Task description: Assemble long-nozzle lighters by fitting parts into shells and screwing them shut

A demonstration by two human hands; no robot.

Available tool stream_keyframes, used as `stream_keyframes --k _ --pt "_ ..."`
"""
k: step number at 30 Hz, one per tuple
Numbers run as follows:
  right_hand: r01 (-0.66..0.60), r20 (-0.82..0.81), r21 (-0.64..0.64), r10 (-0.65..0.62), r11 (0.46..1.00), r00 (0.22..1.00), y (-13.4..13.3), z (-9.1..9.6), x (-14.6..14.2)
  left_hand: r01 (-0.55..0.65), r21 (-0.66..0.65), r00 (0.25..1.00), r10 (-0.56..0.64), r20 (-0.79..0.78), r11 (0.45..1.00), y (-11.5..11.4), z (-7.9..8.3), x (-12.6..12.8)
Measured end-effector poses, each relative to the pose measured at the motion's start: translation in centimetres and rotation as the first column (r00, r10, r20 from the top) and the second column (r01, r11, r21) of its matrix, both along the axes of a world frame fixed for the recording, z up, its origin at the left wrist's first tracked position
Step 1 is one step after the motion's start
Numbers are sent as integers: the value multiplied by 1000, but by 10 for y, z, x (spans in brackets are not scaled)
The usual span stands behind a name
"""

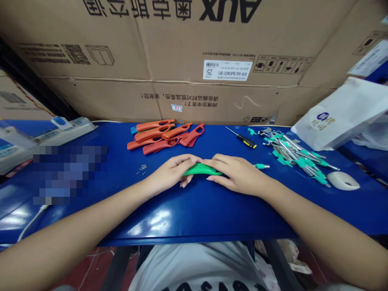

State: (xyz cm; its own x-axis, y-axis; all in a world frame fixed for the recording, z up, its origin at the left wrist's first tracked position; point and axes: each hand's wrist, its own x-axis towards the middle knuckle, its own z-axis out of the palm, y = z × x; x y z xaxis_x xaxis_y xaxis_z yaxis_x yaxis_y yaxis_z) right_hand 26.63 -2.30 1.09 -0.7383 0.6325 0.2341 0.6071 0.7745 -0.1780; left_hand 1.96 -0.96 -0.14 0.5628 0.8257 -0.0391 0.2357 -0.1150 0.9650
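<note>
I'm pinching a curved green plastic shell (200,169) with left hand (172,173) and right hand (239,174), steadying it flat on the blue table (197,212).

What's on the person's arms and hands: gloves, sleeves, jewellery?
Left hand and right hand are bare: no gloves, rings or watch visible. Left forearm and right forearm are uncovered, no sleeves in view. White shirt with dark print below.

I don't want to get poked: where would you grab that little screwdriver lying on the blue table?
Take the screwdriver by its thick black-and-yellow handle. That is the end nearer the right hand, which holds the green shell. The screwdriver lies flat with its thin shaft pointing away and to the left, so come down from above and close your fingers across the handle.
</note>
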Motion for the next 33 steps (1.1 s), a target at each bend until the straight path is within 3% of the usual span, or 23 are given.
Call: stream_keyframes --k 2,4,6,9,13,17,22,30,33 --pt "8 -30 1 -8 1000 1000 -2 1 0 66 286 992 -32 -123 956 0 1 -5" --pt "-19 -77 -10 18 1000 997 -2 2 1 199 529 962 -62 -265 825 -1 3 -10" --pt "-64 -122 -28 60 998 991 -3 2 2 309 626 929 -88 -359 716 -2 6 -13" --pt "-109 -163 -34 102 993 981 -4 0 3 376 647 904 -110 -413 664 -4 8 -15" --pt "-132 -178 -18 127 991 976 -6 -2 3 413 637 887 -128 -445 651 -4 9 -15" --pt "-131 -198 -91 111 987 974 -5 0 3 429 627 878 -137 -459 650 -1 10 -18" --pt "-53 -80 -101 45 993 996 1 3 8 455 643 863 -127 -489 616 4 16 -23" --pt "-30 -29 -162 25 986 999 6 1 12 455 567 852 -151 -501 687 8 18 -25" --pt "27 26 -122 -24 992 999 6 7 13 446 568 862 -162 -480 691 12 19 -29"
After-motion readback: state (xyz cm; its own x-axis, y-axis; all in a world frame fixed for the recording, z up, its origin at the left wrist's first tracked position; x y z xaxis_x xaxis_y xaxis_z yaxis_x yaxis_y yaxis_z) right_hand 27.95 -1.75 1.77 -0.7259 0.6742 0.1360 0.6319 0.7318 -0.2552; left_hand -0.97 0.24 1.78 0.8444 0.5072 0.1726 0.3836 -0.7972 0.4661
